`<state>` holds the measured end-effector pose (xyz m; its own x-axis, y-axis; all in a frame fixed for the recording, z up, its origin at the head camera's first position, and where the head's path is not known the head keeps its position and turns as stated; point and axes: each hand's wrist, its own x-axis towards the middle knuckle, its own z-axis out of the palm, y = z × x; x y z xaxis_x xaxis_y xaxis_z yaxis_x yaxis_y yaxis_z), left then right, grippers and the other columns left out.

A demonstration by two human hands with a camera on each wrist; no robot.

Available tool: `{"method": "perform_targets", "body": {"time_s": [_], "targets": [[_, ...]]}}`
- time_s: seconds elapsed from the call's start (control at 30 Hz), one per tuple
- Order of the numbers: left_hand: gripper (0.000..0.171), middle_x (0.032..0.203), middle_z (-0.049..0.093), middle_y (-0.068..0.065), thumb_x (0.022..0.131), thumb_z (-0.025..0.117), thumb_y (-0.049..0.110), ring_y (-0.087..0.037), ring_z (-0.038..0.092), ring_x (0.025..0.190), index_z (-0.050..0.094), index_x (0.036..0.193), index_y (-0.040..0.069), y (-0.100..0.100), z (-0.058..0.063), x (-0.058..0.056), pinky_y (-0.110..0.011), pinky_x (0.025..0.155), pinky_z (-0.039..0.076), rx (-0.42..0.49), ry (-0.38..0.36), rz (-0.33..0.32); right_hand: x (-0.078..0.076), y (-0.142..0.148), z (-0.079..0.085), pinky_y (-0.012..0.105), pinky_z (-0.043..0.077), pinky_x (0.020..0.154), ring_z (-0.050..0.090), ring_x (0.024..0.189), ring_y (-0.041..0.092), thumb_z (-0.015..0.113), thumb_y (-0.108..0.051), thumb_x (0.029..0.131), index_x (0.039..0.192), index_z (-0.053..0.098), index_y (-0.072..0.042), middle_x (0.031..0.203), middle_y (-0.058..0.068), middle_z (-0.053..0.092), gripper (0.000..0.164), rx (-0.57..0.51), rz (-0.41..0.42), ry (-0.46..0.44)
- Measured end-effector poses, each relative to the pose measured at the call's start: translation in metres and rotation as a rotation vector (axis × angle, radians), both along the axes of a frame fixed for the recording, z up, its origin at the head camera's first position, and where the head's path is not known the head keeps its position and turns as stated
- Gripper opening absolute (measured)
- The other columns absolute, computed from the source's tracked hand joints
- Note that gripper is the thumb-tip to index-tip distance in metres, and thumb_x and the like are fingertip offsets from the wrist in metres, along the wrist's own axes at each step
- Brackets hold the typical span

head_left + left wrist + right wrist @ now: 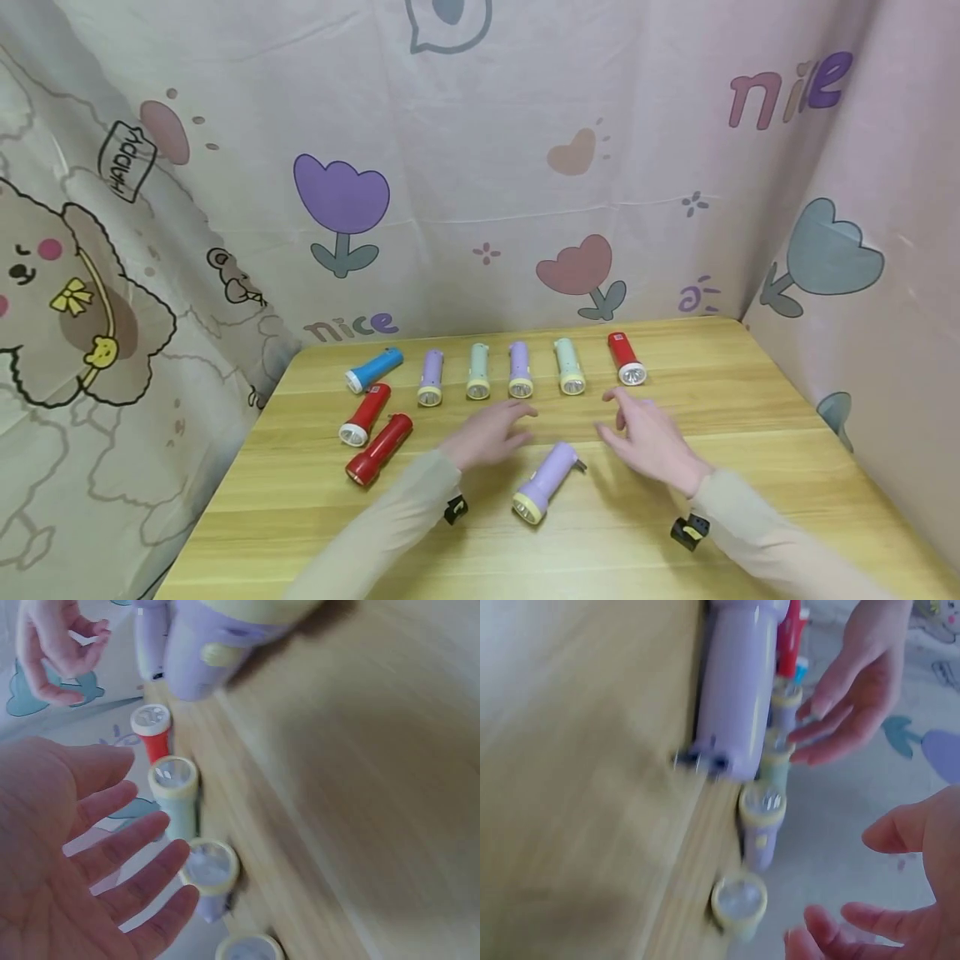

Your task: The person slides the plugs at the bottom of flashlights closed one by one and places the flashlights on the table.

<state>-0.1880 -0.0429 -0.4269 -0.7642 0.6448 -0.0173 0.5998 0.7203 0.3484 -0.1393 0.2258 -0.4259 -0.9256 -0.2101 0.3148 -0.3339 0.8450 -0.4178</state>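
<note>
A purple flashlight (pixel 549 482) with a pale yellow head lies on the table between my two hands, its lens turned toward me. At its tail a dark prong-like piece (pixel 701 761) sticks out. My left hand (pixel 487 435) hovers to its left with loosely spread fingers, holding nothing. On the other side my right hand (pixel 654 443) is raised, fingers slightly bent and apart, also holding nothing. Another purple flashlight (pixel 152 637) appears near the right hand in the left wrist view; in the head view that hand hides most of it.
Along the back stand out purple (pixel 431 378), mint green (pixel 478 372) and red (pixel 626 358) flashlights in a row. At the left lie a blue flashlight (pixel 374 370) and two red ones (pixel 366 415). Printed curtains hang behind the wooden table (pixel 285 517) and at its sides.
</note>
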Motion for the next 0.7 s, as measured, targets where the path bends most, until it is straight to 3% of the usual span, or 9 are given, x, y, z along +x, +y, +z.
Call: {"method": "perform_targets", "body": {"time_s": [0.13, 0.2, 0.43, 0.7], "targets": [[0.042, 0.145, 0.059, -0.006, 0.102, 0.059, 0.030, -0.024, 0.056, 0.135, 0.056, 0.140, 0.013, -0.011, -0.004, 0.001, -0.042, 0.117, 0.045, -0.017, 0.039, 0.004, 0.006, -0.016, -0.002, 0.020, 0.043, 0.056, 0.047, 0.058, 0.002, 0.072, -0.024, 0.091, 0.129, 0.057, -0.007, 0.072, -0.007, 0.059, 0.044, -0.029, 0.087, -0.087], [0.042, 0.144, 0.059, -0.007, 0.102, 0.059, 0.029, -0.024, 0.056, 0.134, 0.057, 0.140, 0.012, -0.015, -0.006, 0.002, -0.043, 0.116, 0.046, -0.023, 0.053, 0.004, 0.009, -0.023, -0.003, 0.018, 0.043, 0.051, 0.048, 0.057, 0.001, 0.069, -0.027, 0.094, 0.135, 0.055, -0.009, 0.073, -0.007, 0.059, 0.047, -0.046, 0.132, -0.151], [0.040, 0.140, 0.062, -0.006, 0.102, 0.059, 0.030, -0.023, 0.059, 0.130, 0.058, 0.138, 0.013, -0.028, -0.014, 0.006, -0.043, 0.113, 0.049, -0.041, 0.086, 0.020, 0.013, -0.041, -0.008, 0.019, 0.044, 0.054, 0.050, 0.061, 0.001, 0.062, -0.039, 0.098, 0.145, 0.049, -0.011, 0.076, -0.006, 0.060, 0.056, -0.049, 0.281, -0.298], [0.036, 0.131, 0.066, -0.005, 0.102, 0.060, 0.028, -0.022, 0.064, 0.121, 0.061, 0.134, 0.014, -0.037, -0.017, 0.010, -0.041, 0.106, 0.053, -0.050, 0.121, 0.016, 0.011, -0.053, -0.013, 0.026, 0.046, 0.057, 0.052, 0.064, 0.006, 0.059, -0.048, 0.098, 0.150, 0.046, -0.014, 0.077, -0.004, 0.059, 0.063, -0.031, 0.321, -0.450]]}}
